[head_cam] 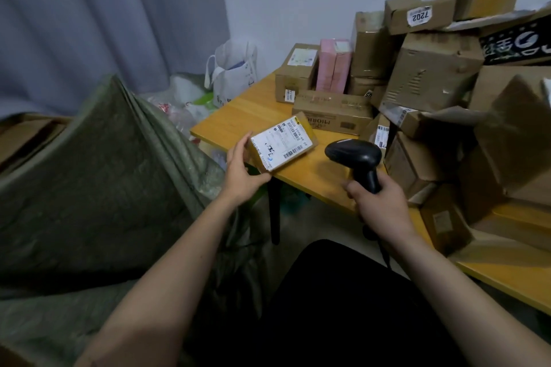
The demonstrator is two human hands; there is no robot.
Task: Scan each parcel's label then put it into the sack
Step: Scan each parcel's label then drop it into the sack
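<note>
Left hand grips parcel — right hand holds scanner.

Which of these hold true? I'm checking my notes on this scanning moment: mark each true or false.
1. The left hand holds a small parcel with its label facing up. True.
2. The right hand grips a black scanner. True.
3. The held parcel is already inside the green sack. False: it is at the wooden table edge, outside the sack.
4. The pink boxes lie on the floor. False: they stand on the table among cardboard parcels.
</note>
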